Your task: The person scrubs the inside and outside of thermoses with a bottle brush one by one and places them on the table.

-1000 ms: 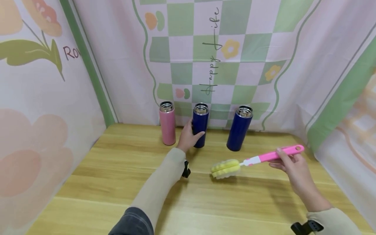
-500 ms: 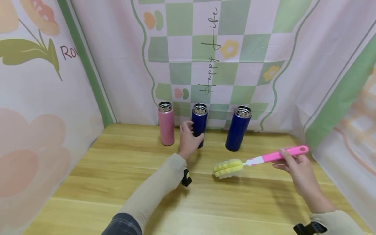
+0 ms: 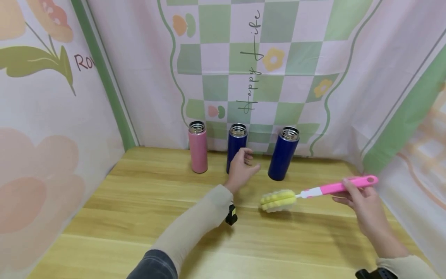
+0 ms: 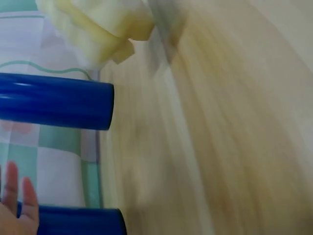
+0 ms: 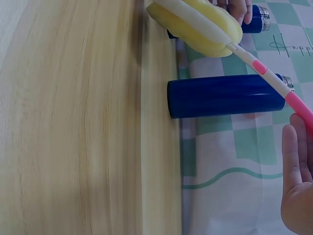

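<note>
The main change is at your left hand (image 3: pixel 240 170): over the past second it has come away from its place around the middle blue bottle (image 3: pixel 235 143) and slid to the right, in front of that bottle. Its fingers are loosely bent and apart with nothing between them, and they reach toward the gap before the right blue bottle (image 3: pixel 283 155). Whether the hand still brushes the middle bottle, you cannot tell from here.

The bottle itself has not shifted noticeably; it stands at the back of the tabletop (image 3: pixel 139 201) between the pink bottle (image 3: pixel 199 155) and the right blue one, all three with their metal necks uncovered.

Your right hand (image 3: pixel 367 209) pinches the pink handle (image 3: pixel 332 188) of the brush, thumb above and fingers below, and has drifted a little rightward with it. The yellow sponge head (image 3: pixel 278 200) is over the tabletop, in front of the right blue bottle and outside every bottle.

For the work, this seems to leave your left hand free, with the middle bottle steady on its own.
</note>
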Demonstrator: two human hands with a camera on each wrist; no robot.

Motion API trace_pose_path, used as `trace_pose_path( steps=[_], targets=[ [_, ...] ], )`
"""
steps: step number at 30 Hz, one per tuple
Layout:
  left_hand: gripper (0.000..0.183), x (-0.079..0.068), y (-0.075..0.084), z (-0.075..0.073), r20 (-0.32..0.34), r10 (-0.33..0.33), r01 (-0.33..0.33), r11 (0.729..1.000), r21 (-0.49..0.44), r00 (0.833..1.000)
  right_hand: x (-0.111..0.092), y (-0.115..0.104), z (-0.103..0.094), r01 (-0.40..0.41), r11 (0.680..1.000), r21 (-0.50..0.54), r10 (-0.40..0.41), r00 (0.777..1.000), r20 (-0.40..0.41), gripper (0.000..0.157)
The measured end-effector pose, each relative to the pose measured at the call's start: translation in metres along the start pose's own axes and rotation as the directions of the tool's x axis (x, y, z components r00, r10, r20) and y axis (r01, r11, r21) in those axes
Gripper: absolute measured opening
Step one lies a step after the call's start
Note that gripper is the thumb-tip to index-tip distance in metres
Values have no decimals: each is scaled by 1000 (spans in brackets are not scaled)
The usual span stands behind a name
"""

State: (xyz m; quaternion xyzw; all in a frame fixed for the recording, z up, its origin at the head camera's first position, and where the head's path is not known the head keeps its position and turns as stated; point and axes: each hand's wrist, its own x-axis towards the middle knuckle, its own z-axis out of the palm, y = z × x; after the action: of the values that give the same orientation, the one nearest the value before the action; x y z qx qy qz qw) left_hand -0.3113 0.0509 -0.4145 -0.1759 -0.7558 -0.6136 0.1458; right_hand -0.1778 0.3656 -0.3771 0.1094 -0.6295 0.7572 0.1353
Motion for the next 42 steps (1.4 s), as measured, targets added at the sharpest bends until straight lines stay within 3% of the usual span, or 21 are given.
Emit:
trace_pose_path(
  steps=[5,11,14,20,26,35,42],
  targets=[
    [49,7,7,17,112,-96,91,995,49,989,0,-1,-8,27,1000,11,-27,1000,-10,12],
    [59,16,11,36,223,-207,193,978,82,953,0,-4,-16,47,998,52,-45,998,-43,16],
    [67,21,11,46,245,-243,224,969,103,939,0,-6,-21,51,997,62,-47,997,-63,16],
    [85,32,19,60,238,-339,293,933,208,910,0,-11,-31,58,996,63,-53,996,-78,16],
    [90,37,30,70,205,-397,354,910,215,895,-2,-13,-36,53,996,78,-46,995,-93,16],
    [83,39,40,83,132,-399,352,893,278,907,-7,-13,-40,58,993,101,-46,992,-116,15],
    [81,38,40,88,125,-410,366,890,272,904,-9,-14,-43,52,993,105,-39,992,-121,15]
  ],
)
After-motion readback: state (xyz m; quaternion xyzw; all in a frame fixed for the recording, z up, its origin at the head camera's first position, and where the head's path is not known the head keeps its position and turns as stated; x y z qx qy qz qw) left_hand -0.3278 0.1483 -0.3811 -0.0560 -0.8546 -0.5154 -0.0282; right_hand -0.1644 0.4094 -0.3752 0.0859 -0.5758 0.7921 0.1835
